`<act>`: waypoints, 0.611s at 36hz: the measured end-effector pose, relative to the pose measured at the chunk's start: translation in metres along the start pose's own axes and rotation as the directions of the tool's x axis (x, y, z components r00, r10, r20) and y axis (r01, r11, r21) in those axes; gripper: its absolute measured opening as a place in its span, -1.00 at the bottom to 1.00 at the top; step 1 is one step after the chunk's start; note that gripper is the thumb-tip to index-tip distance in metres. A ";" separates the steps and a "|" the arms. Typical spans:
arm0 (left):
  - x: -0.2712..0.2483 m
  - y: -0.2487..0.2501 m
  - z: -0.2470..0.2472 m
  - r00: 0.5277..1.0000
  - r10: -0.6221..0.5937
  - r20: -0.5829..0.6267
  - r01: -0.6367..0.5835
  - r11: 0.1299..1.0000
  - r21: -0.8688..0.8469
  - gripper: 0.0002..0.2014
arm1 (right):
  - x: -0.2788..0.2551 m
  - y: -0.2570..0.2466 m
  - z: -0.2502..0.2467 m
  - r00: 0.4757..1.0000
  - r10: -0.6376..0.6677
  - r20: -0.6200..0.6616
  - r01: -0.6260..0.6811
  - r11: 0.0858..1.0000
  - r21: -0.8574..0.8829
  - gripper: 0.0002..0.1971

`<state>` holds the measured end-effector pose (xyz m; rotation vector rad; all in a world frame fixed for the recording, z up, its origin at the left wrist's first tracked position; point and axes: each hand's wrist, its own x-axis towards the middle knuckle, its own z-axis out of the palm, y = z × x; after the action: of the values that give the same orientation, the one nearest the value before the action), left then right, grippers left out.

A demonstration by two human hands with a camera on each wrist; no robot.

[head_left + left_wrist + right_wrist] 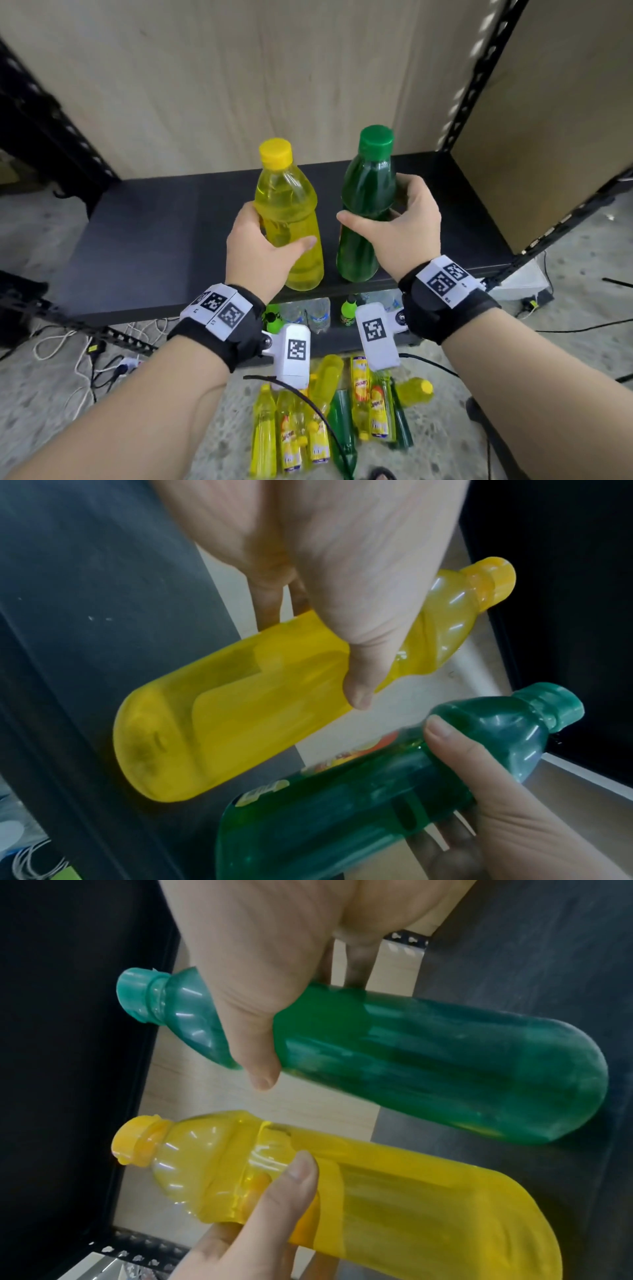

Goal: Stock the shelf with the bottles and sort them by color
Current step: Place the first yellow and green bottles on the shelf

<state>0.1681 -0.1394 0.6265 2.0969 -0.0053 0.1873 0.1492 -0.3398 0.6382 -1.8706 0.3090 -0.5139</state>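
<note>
My left hand (265, 240) grips a yellow bottle (291, 205) with a yellow cap around its middle. My right hand (394, 219) grips a green bottle (368, 192) with a green cap the same way. Both bottles stand upright, side by side, over the front part of the dark shelf board (154, 233); whether their bases touch it I cannot tell. The left wrist view shows the yellow bottle (260, 704) under my left thumb (359, 685) and the green bottle (359, 791) beside it. In the right wrist view my right thumb (260, 1069) wraps the green bottle (428, 1064), with the yellow bottle (394, 1191) below.
Several yellow and green bottles (329, 411) lie on the floor below my wrists. More bottles (308, 315) sit on the lower shelf. Black perforated posts (479, 68) frame the shelf; a wooden panel (239, 85) backs it. Cables (85, 359) trail on the floor at left.
</note>
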 end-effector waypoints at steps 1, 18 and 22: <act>0.002 -0.002 0.002 1.000 -0.003 0.002 0.003 1.000 0.009 -0.44 | 0.002 0.002 0.001 1.000 0.004 0.012 -0.004 1.000 -0.003 -0.23; 0.021 -0.013 0.002 0.991 0.012 0.135 -0.019 0.999 0.049 -0.36 | 0.019 0.015 0.000 0.989 -0.014 0.147 0.028 0.995 -0.093 -0.12; 0.019 0.007 -0.004 0.998 0.024 0.052 -0.025 1.000 0.010 -0.39 | 0.020 0.005 -0.007 0.988 -0.102 0.114 0.109 0.992 -0.057 -0.04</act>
<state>0.1859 -0.1378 0.6371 2.1124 -0.0617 0.1476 0.1637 -0.3565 0.6395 -1.9766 0.1544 -0.4744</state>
